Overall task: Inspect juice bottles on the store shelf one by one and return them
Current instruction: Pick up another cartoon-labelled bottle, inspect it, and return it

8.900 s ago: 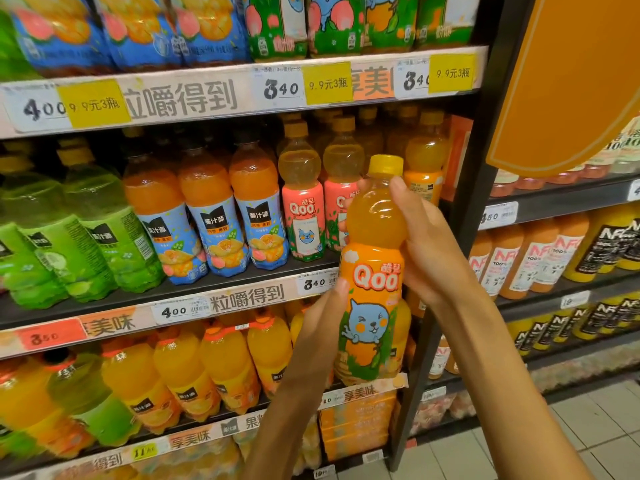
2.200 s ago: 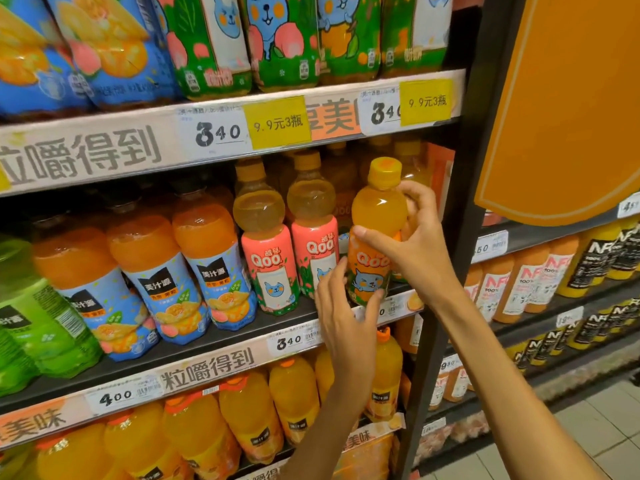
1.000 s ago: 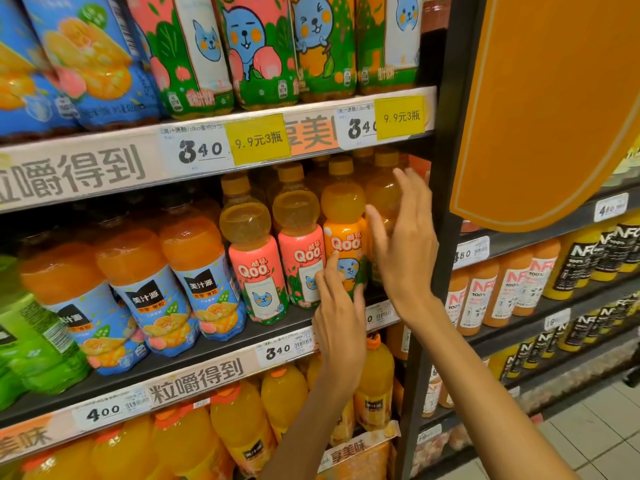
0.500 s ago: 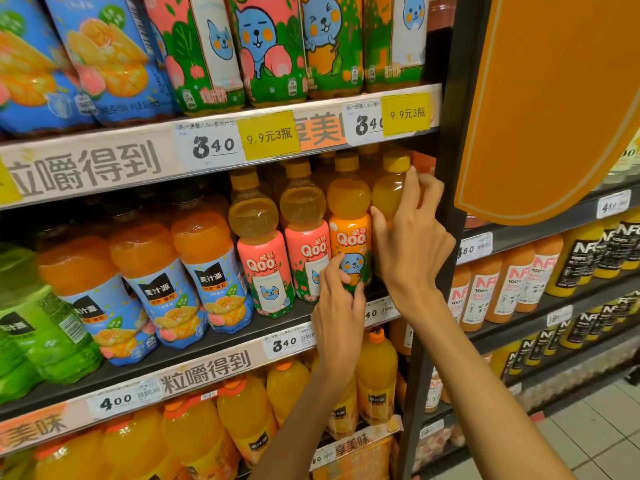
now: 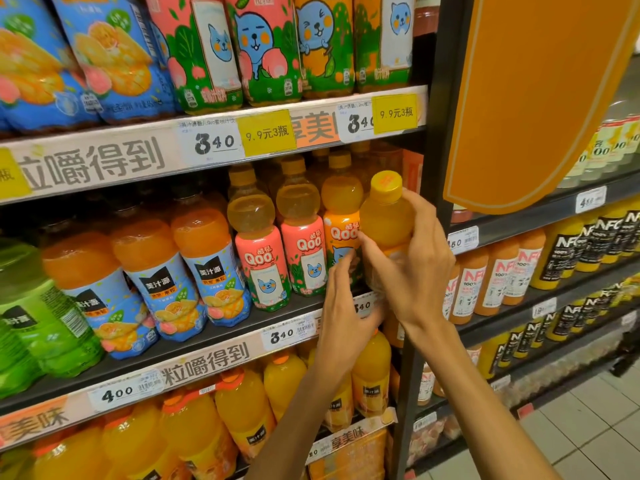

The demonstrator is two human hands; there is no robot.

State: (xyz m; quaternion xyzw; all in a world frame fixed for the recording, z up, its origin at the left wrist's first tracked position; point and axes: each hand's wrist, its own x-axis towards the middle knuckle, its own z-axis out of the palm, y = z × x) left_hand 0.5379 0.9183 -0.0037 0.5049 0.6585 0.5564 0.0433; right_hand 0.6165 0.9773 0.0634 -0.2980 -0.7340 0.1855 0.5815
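A yellow-capped orange juice bottle (image 5: 386, 223) is tilted forward at the right end of the middle shelf (image 5: 207, 355). My right hand (image 5: 412, 271) is wrapped around its body from the right and covers most of the label. From below, my left hand (image 5: 341, 313) reaches up, fingers and thumb around the bottle's base. Its fingertips lie in front of the orange Qoo bottle (image 5: 341, 216), which stands upright on the shelf just left of the held one.
Two pink Qoo bottles (image 5: 259, 254) and blue-labelled orange bottles (image 5: 204, 268) stand further left. A black shelf upright (image 5: 440, 133) runs close to the right of my hands. An orange hanging sign (image 5: 536, 98) and NFC bottles (image 5: 502, 271) fill the neighbouring bay.
The orange Qoo bottle I held was set back on the shelf and let go. My right hand then closed on the neighbouring yellow-capped bottle and drew it forward; my left hand shifted to its base.
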